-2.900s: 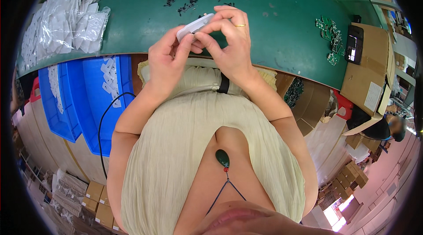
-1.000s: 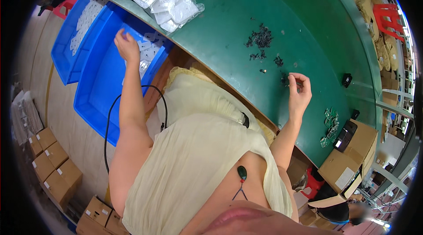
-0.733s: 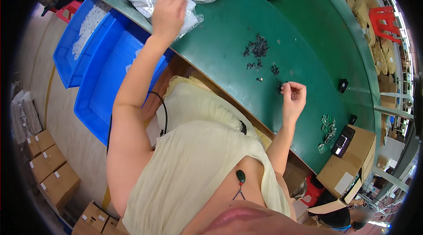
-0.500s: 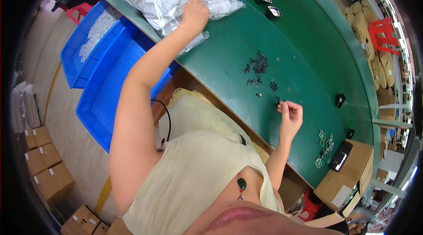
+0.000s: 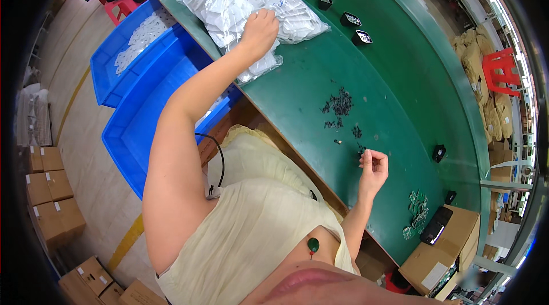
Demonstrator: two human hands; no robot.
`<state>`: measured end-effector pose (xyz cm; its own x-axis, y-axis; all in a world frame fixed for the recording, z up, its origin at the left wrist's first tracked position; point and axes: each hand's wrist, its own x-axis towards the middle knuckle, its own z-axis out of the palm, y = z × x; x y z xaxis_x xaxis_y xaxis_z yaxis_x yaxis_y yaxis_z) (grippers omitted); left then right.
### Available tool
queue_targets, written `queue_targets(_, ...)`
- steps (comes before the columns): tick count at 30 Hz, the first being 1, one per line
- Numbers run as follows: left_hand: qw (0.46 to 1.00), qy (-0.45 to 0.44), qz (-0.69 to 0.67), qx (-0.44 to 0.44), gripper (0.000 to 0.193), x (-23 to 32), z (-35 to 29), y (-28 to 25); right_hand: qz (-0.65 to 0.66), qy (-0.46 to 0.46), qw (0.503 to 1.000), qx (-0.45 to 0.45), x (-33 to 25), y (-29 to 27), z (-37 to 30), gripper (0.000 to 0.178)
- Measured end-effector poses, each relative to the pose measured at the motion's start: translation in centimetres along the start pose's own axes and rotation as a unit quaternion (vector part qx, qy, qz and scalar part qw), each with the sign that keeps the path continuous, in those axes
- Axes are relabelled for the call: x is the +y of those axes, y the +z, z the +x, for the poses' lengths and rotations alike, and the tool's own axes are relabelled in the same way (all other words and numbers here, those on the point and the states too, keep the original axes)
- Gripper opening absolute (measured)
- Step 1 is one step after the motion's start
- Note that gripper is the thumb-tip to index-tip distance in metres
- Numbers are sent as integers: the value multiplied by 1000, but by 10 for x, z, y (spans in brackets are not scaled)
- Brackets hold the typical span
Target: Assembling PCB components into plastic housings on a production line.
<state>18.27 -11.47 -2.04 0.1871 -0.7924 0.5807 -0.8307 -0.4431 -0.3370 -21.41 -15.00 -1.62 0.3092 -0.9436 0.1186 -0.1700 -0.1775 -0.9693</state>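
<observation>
My left hand [image 5: 260, 29] is stretched far out with its fingers curled down onto the clear plastic bag of white parts [image 5: 251, 4] at the far side of the green bench [image 5: 400, 76]; whether I have gripped a piece yet I cannot tell. My right hand [image 5: 373, 169] is raised near the bench edge, thumb and fingertips pinched together, on something too small to make out. Just beyond it lies the scatter of small dark screws [image 5: 341, 105], loose and gritty on the smooth mat. I judge this the fetching stage: nothing joined yet. The bags are crinkled and glossy, the parts in them flat and pale. More white parts lie in the hard blue bins [image 5: 137, 127] below the bench.
</observation>
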Motion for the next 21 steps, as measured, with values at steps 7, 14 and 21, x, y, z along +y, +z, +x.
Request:
queue_targets(7, 925, -126, -335, 125, 11, 35, -23, -83, 101, 52, 992, -47, -8, 12, -3, 8)
queue_targets(14, 862, 0, -485, 144, 16, 116, -57, -128, 332, 142, 913, -192, -40, 45, -10, 10)
queue_targets(21, 799, 93, -569, 169, 15, 148, -70, -146, 396, 134, 887, -197, -34, 42, -16, 11)
